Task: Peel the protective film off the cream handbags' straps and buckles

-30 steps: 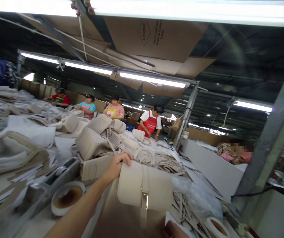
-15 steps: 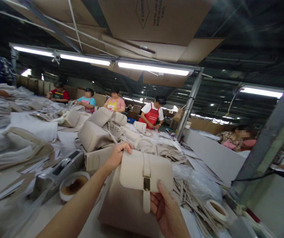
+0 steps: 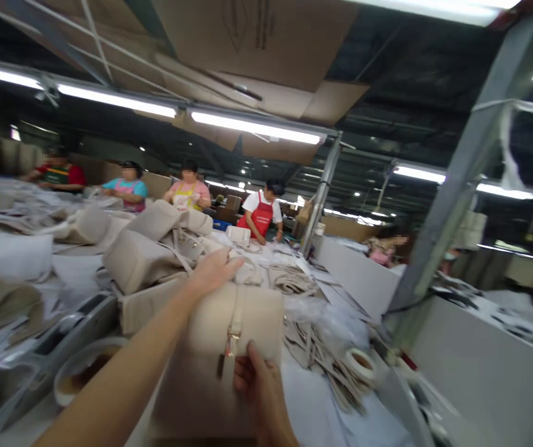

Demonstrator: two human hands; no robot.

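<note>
A boxy beige leather-look bag (image 3: 192, 391) is sitting toward the near edge of the tabletop (image 3: 24, 431). Its smooth beige flap (image 3: 264, 310) is covering the upper front, and a narrow beige strap (image 3: 237, 304) with a small gold-coloured metal clasp (image 3: 233, 335) is running down the flap. The right hand (image 3: 264, 379) is pinching the flap's lower edge beside the clasp, its thumb lying on the front and its fingers curling beneath. The left hand (image 3: 214, 271) is lying across the bag's top edge with its fingers stretching toward the right; blur is hiding whether they are gripping.

Left of the bag, a grey tape dispenser (image 3: 45, 354) and a white tape roll with a brown core (image 3: 68, 379) are occupying the near left corner. Behind, a heap of beige bags (image 3: 136, 261) is spreading toward the far edge. Toward the right edge, crumpled clear plastic (image 3: 331, 320), a tangle of beige strips (image 3: 324, 363) and a smaller white tape roll (image 3: 354, 372) are lying close together. Beyond the far edge, a co-worker in a red apron (image 3: 262, 217) is standing.
</note>
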